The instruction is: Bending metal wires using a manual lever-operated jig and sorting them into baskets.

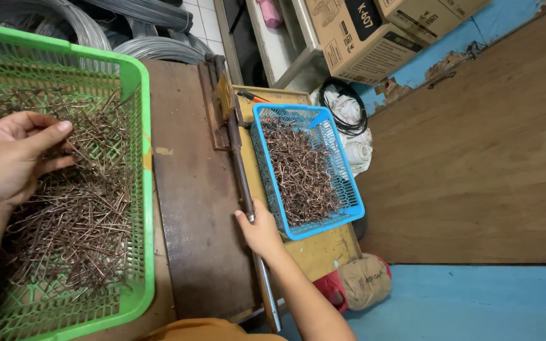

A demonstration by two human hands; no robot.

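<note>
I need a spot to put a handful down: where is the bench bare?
Bare: the dark board between the green basket and the lever bar. Crowded: both baskets, the blue one included, are full of wire pieces.

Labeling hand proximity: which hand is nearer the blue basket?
Right. The right hand grips the lever handle just beside the blue basket. The left hand is far off, in the green basket of wire pieces.

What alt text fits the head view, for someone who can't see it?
Seen from above, the left hand reaches into a green basket of thin copper-coloured wire pieces, while the right hand grips a long lever handle on a dark wooden board. Beside it sits a blue basket of similar pieces.
</note>
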